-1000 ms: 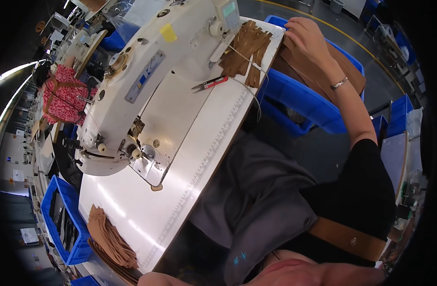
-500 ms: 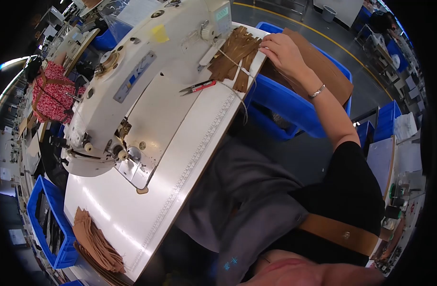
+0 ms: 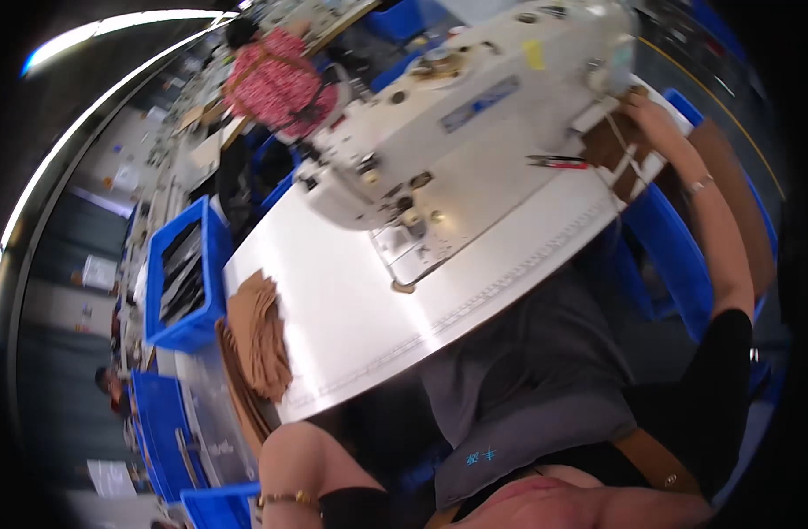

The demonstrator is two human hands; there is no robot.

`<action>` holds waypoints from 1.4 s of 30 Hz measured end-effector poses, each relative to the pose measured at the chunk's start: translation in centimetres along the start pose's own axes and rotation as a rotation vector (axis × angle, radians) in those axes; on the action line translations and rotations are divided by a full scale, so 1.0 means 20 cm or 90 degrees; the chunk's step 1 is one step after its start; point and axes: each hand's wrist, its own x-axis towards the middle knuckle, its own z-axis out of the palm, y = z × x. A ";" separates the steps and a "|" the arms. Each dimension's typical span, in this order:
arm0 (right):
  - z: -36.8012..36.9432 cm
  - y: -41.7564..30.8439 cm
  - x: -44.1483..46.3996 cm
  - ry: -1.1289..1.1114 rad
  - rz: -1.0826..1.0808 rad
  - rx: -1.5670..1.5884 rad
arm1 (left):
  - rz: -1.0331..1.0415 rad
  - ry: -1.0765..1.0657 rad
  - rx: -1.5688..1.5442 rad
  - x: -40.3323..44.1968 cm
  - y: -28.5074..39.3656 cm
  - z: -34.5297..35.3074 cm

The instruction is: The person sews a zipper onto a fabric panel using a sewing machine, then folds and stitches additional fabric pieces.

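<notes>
My right hand (image 3: 646, 119) reaches to the far right end of the sewing table, fingers curled over the end of a bundle of brown strips (image 3: 603, 148); motion blurs the fingertips. A pale cord (image 3: 622, 141) crosses this bundle. Beside it lie red-handled thread snips (image 3: 558, 162). At the bottom edge, my bent left arm shows a bracelet at the wrist; only the start of my left hand (image 3: 284, 518) is visible, its fingers outside the frame. Nearest that arm is a stack of brown pieces (image 3: 261, 339) on the table's left end.
A white sewing machine (image 3: 474, 97) stands on the white table (image 3: 333, 309). A blue bin (image 3: 212, 295) with dark pieces is at the left. On the right, another blue bin (image 3: 677, 251) holds large brown sheets (image 3: 730, 189). A person in a red patterned top (image 3: 276, 84) sits beyond the machine.
The view has swung left, so the machine and table appear farther right. My left arm has come into view at the bottom. My right hand remains at the strips.
</notes>
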 end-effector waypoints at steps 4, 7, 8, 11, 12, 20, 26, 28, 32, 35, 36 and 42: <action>0.50 0.64 -0.01 0.096 -0.021 -0.009 | -0.007 -0.071 0.324 -0.15 -0.03 -0.16; 0.12 0.29 0.02 -0.018 -0.056 -0.032 | -0.250 -0.427 0.529 -0.38 -0.03 -0.45; 0.03 0.22 0.02 -0.035 -0.059 -0.045 | -0.348 -0.536 0.592 -0.43 -0.05 -0.56; 0.03 0.23 0.01 -0.021 -0.085 -0.036 | -0.743 -0.703 0.752 -0.70 -0.08 -0.89; 0.01 0.22 0.01 -0.022 -0.078 -0.039 | -0.853 -0.765 0.776 -0.80 -0.04 -1.04; -0.11 0.22 0.06 -0.023 -0.040 -0.046 | -0.984 -1.162 0.777 -1.16 0.19 -1.45; -0.21 0.27 0.08 0.042 -0.021 -0.090 | -1.075 -1.057 0.732 -1.10 0.15 -1.45; -0.27 0.22 0.07 0.008 0.004 -0.054 | -1.202 -1.268 0.675 -1.02 0.09 -1.28; -0.18 0.28 0.04 -0.008 0.007 -0.046 | -0.888 -1.150 0.614 -1.23 0.44 -1.49; -0.05 0.41 0.00 -0.021 0.015 -0.026 | -0.945 -1.051 0.615 -1.29 0.45 -1.48; 0.00 0.45 -0.01 -0.024 0.018 -0.018 | -0.946 -1.053 0.617 -1.33 0.43 -1.46; 0.16 0.59 -0.07 -0.044 0.043 0.025 | -0.948 -0.972 0.623 -1.68 0.23 -1.30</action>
